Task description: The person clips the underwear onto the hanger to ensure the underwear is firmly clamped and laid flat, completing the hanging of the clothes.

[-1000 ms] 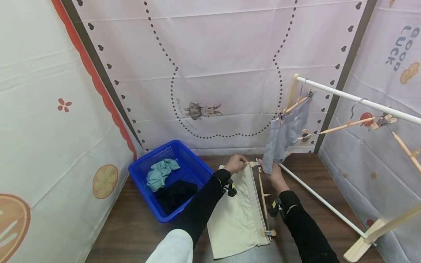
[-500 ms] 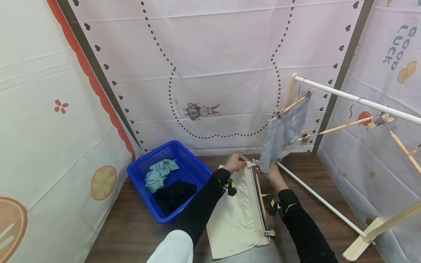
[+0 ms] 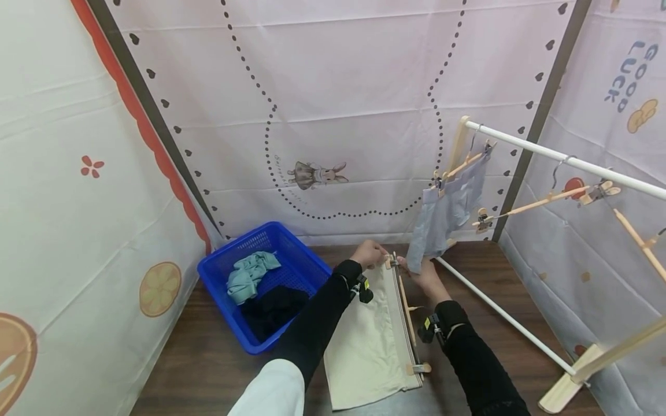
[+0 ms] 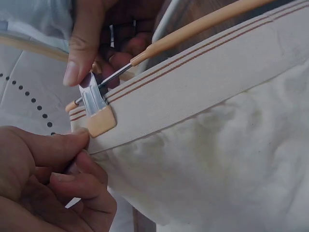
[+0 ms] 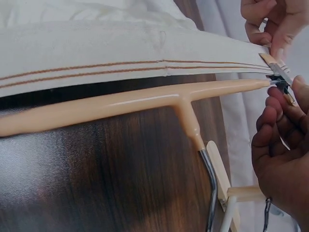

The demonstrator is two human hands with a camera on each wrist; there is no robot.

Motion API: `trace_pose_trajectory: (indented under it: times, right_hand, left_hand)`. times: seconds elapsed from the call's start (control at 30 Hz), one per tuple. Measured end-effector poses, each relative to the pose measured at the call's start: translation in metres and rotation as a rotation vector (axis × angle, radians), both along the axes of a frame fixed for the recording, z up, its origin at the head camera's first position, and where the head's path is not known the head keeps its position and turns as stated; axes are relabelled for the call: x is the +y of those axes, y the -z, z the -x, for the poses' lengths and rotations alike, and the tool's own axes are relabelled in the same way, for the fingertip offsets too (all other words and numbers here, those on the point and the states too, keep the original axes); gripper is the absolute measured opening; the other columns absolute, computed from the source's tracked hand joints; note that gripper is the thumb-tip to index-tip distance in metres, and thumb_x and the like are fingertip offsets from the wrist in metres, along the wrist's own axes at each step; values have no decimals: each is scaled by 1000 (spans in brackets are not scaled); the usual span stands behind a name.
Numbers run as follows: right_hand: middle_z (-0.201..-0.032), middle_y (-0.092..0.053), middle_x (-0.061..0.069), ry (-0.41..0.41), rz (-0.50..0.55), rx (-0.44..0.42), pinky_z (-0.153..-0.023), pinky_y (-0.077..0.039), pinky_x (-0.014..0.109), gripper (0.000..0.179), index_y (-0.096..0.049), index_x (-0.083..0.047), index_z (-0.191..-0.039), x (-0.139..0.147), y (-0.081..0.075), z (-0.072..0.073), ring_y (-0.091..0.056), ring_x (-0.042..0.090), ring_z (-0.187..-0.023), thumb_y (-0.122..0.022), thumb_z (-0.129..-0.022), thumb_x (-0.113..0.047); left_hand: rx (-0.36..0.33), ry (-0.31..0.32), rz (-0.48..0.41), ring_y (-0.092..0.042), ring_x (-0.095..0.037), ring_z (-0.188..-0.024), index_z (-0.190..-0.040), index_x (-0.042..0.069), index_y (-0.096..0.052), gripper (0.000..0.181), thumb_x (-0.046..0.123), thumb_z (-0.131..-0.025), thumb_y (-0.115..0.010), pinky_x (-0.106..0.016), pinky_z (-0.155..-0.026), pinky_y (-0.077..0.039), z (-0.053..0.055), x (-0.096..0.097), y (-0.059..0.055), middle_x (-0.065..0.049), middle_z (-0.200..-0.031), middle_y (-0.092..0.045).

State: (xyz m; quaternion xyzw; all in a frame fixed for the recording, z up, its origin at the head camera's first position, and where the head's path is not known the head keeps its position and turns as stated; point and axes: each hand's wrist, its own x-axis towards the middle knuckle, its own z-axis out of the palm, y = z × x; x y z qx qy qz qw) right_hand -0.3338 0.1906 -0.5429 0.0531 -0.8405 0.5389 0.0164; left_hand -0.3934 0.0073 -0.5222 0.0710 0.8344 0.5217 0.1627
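Note:
A cream cloth garment (image 3: 359, 341) with brown lines of stitching along its waistband lies flat on the table. Along that band runs a clip hanger (image 3: 407, 312), whose near clip (image 3: 418, 368) sits on the band's near corner. At the far corner, my left hand (image 3: 368, 254) pinches the waistband between thumb and fingers, just beside the far clip (image 4: 100, 113). The handles of this clip are pinched by my right hand (image 5: 285, 150), thumb on top and fingers beneath. In the head view, hanging blue-grey cloth partly hides the right hand (image 3: 429, 283).
Left of the garment stands a blue basket (image 3: 307, 277) with a teal cloth (image 3: 250, 274) and a black cloth (image 3: 276, 312). At right, a rack with a white rail (image 3: 541, 149) bears a blue-grey garment (image 3: 452, 205) and bare clip hangers (image 3: 546, 200).
The far clip and both hands have shifted slightly left with the garment's far corner. The whole head view has also drifted a little. Both hands stay at that corner throughout.

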Motion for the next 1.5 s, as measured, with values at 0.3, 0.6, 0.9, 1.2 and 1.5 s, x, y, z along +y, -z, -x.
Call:
trace_pose_trajectory:
  times: [0.3,0.6,0.9,1.2,1.5]
  right_hand:
    - [-77,-55,12,-18,151,-95,-79,-49,46,33,-56,3,-89,-7,-3,2,-56,28,-77,-57,-106,-26]
    - [-148,-43,34,-156,303,-236,-113,-36,57,54,-41,14,-143,5,7,-19,-45,50,-135,-45,-110,-30]
    - [-148,-37,39,-84,327,-286,-112,-39,56,49,-35,17,-143,24,19,-36,-43,53,-135,-45,-108,-17]
    - [-129,-60,33,34,42,-206,-90,-57,44,46,-47,14,-141,46,11,-98,-66,39,-112,-48,-108,-18]
    - [-121,-68,27,372,-200,-98,-80,-53,23,34,-56,9,-132,117,15,-206,-65,-1,-88,-50,-106,-10]
  left_hand:
    - [98,14,21,-59,-17,-72,-108,-6,-73,17,-1,-97,-62,-29,-57,-52,-4,3,-1,-10,-91,-67]
    - [200,4,47,-66,-29,-101,-132,-7,-55,38,-3,-95,-61,-28,-67,-59,-49,22,8,-25,-126,-60]
    - [228,157,171,-66,-25,-95,-125,-8,-60,36,0,-90,-64,-29,-76,-56,-118,45,42,-20,-116,-65]
    - [122,183,198,-56,-14,-79,-121,-4,-61,33,9,-92,-69,-28,-66,-51,-159,49,74,-8,-101,-60]
    - [202,134,213,-50,-16,-84,-117,5,-56,40,31,-94,-75,-30,-73,-47,-174,48,96,-2,-101,-45]
